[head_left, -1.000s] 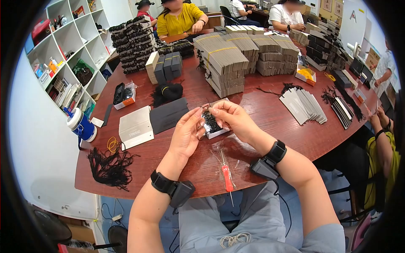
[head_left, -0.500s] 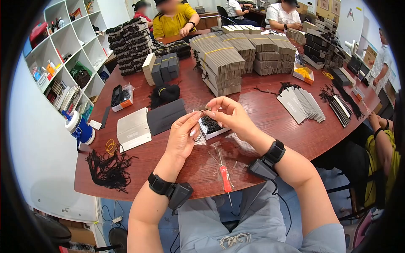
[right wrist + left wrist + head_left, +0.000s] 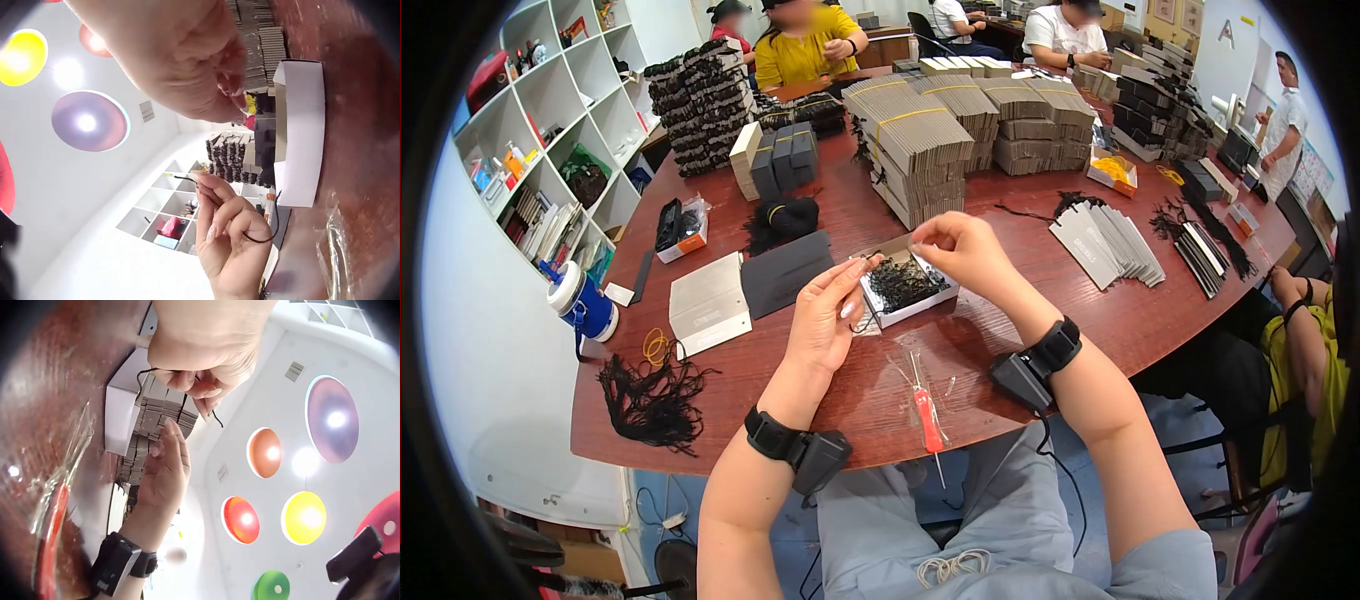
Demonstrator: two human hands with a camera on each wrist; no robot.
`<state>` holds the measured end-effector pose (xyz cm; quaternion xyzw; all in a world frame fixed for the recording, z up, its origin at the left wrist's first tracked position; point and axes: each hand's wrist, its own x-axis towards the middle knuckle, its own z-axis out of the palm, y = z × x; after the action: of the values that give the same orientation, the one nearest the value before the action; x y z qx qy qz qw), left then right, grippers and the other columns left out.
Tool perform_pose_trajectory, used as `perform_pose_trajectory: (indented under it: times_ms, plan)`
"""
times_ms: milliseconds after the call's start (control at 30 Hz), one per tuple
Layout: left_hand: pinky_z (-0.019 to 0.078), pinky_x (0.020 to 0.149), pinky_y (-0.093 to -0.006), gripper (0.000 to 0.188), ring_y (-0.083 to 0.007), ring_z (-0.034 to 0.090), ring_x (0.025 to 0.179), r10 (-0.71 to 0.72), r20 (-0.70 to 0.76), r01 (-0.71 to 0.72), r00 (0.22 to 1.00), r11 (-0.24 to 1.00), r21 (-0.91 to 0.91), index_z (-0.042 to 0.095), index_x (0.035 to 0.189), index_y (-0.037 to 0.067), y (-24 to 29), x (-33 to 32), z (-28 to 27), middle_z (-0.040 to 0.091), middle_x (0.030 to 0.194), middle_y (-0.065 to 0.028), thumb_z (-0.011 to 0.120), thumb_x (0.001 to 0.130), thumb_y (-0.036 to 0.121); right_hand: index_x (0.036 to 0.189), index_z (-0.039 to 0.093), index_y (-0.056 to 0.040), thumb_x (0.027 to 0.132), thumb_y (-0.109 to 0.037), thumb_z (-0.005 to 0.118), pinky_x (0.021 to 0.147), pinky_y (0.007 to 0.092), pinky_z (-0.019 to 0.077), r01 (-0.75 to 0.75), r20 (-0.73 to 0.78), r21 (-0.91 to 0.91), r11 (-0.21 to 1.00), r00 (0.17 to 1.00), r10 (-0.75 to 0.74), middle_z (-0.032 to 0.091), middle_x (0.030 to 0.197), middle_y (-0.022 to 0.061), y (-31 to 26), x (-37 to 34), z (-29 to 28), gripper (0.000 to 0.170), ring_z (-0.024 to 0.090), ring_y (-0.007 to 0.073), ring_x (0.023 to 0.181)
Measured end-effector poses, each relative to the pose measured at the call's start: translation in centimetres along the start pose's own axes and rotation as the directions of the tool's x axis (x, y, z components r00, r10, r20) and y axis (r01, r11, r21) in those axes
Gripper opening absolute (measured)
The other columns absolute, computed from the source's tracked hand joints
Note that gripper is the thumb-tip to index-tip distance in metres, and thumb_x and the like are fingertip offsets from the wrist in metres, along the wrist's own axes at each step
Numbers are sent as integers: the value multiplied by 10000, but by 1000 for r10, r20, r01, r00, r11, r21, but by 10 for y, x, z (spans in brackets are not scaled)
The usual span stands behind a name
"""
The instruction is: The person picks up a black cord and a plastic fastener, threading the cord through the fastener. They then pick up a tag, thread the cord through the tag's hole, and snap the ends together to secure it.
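One thin, flexible black cord [image 3: 277, 220], pinched in the left hand [image 3: 825, 320] beside a white cardboard box [image 3: 920, 312]; the right hand [image 3: 962, 252] narrows its fingertips, contents indiscernible; step, apparently: cord handling, next calling for a steady left pinch.

Box [image 3: 920, 310] behind the tool [image 3: 927, 420]

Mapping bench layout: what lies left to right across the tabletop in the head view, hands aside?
Blue-and-white plastic jug → flat grey card sheet → flat black card sheet → open white cardboard box of small black pieces → fan of light-grey cardboard tags.
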<state>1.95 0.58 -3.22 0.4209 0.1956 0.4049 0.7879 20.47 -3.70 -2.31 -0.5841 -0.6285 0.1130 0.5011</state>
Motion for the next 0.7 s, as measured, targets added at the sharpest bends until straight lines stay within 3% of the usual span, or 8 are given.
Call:
perform_pose_trajectory:
  times_ms: [167,233,267,367,433,467,567,700]
  plan:
    - [239,392,-140,140,3,309,439,13,26,-12,1000,999,-33,562,916,19,2,-2,1,580,964,-59,509,819,105,792,622,-40,719,-175,626,465,182,368,-78,232,-26,997,969,82,569,604,9,-10,-3,0,153,453,43,493]
    - [237,392,-141,132,1,304,435,36,41,-33,999,998,-56,563,908,22,3,-3,0,578,969,-63,506,820,102,843,615,-57,759,-196,593,440,170,347,-397,540,300,868,820,189,571,592,-1,-24,-9,5,164,445,30,480]
    - [236,391,-141,125,-1,300,431,55,60,-50,997,996,-78,564,901,25,3,-2,0,576,974,-67,503,822,100,887,602,-68,789,-210,561,416,162,326,-441,604,291,849,773,194,573,598,-8,-33,-14,8,178,436,14,469]
    - [248,392,-156,155,-11,312,419,85,73,-75,994,989,-130,570,930,1,4,-1,-4,576,990,-143,513,807,76,772,601,-35,763,-169,578,433,196,373,-361,370,339,869,900,230,587,605,34,-30,-14,13,136,514,65,486]
    - [247,391,-157,153,-11,310,418,84,80,-73,993,989,-130,569,930,3,3,-1,-5,575,991,-145,513,807,76,741,600,-46,721,-138,594,488,254,419,-59,91,37,998,994,56,592,632,56,-14,-7,11,94,540,150,519]
    - [245,390,-158,151,-11,308,417,87,90,-75,992,989,-129,569,929,6,3,0,-5,574,992,-148,513,807,75,725,608,-62,668,-114,607,609,308,447,10,54,-162,987,999,-1,583,710,58,-9,-6,8,78,548,218,665]
    - [246,392,-157,147,-11,306,416,71,89,-61,993,992,-114,573,925,11,0,0,-4,574,988,-149,518,805,74,725,617,-76,648,-116,613,704,328,437,213,64,-430,877,977,-206,555,778,50,16,-9,13,86,517,229,804]
    - [239,400,-154,120,-6,292,429,57,76,-52,995,996,-70,565,889,23,2,-1,-2,570,979,-87,505,820,102,687,626,-82,624,-107,620,726,321,432,235,152,-457,858,971,-185,537,808,48,15,-9,20,68,494,225,821]
